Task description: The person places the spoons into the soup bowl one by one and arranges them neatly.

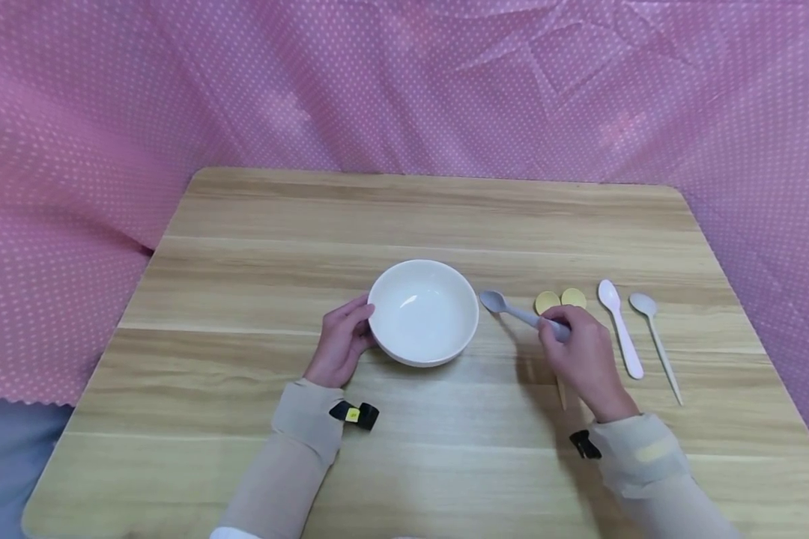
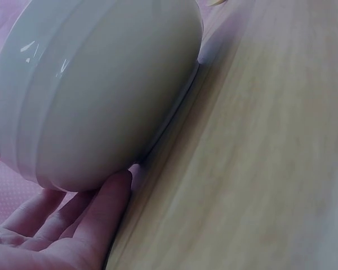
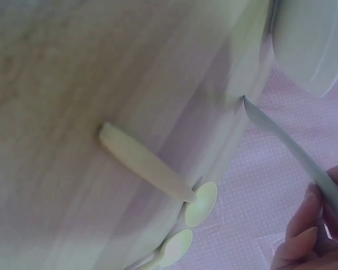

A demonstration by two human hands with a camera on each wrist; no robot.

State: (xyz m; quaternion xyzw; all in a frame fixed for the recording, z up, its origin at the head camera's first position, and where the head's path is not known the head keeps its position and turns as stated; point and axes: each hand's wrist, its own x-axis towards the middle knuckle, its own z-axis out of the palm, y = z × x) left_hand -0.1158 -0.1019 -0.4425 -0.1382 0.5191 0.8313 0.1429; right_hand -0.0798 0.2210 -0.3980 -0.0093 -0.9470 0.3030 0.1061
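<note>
A white bowl [image 1: 423, 314] stands on the table, its inside bare. My left hand [image 1: 340, 340] holds it from the left, thumb at the rim; the left wrist view shows fingers [image 2: 108, 205] against the lower side of the bowl [image 2: 112, 95]. On the right, my right hand [image 1: 583, 359] pinches a grey spoon [image 1: 524, 314] by its handle. The spoon's head points left, close beside the bowl's right rim. In the right wrist view its tip is low over the tabletop. Two yellow spoons [image 1: 547, 302] lie below this hand, which partly hides their handles.
To the right of that hand lie a white spoon [image 1: 622, 329] and a light grey spoon [image 1: 658, 348] with a thin handle. The wooden table [image 1: 209, 359] has rounded corners. A pink dotted cloth [image 1: 404, 90] hangs behind it and at its sides.
</note>
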